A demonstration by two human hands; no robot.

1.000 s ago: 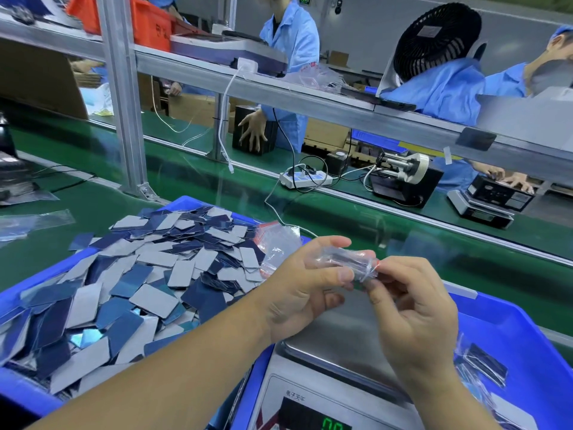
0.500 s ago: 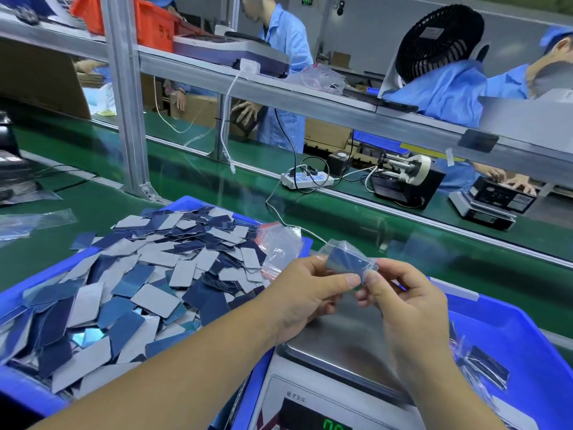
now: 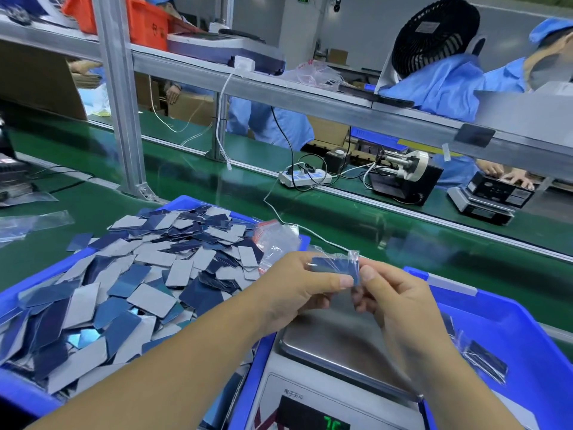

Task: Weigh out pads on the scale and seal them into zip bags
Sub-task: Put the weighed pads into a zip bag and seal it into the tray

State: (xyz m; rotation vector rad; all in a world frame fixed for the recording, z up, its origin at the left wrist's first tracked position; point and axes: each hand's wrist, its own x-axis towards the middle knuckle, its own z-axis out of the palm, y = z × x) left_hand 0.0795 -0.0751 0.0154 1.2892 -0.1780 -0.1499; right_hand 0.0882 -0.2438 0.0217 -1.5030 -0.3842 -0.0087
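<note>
A small clear bag point(image 3: 333, 268) with dark blue pads inside is held above the scale point(image 3: 338, 346), pinched between both hands. The left hand point(image 3: 294, 290) has its thumb and fingers closed on the bag's near edge; the right hand point(image 3: 393, 299) pinches the bag's right end between thumb and forefinger. Both grips are tight on the bag and carry nothing else. Held this way, at opposite points along one edge, the hands look set to press the zip strip shut, so the step in hand is likely the sealing. Whether the strip is already closed cannot be told; the plastic is crumpled and partly blurred.

The scale's steel pan lies bare under the hands, which suggests this portion has been weighed and lifted off. Green digits glow on its display at the bottom edge, cut off and unreadable.

To the left, a blue bin point(image 3: 34, 274) heaped with loose pads point(image 3: 148, 274), grey side and blue side mixed, sits within easy reach for the next portion. A few empty bags point(image 3: 276, 237) lie at the heap's far corner, just behind the left hand. To the right, another blue bin point(image 3: 508, 324) holds a filled bag point(image 3: 483, 361), probably where this one goes once sealed. All rest on a green tabletop point(image 3: 341, 221).
</note>
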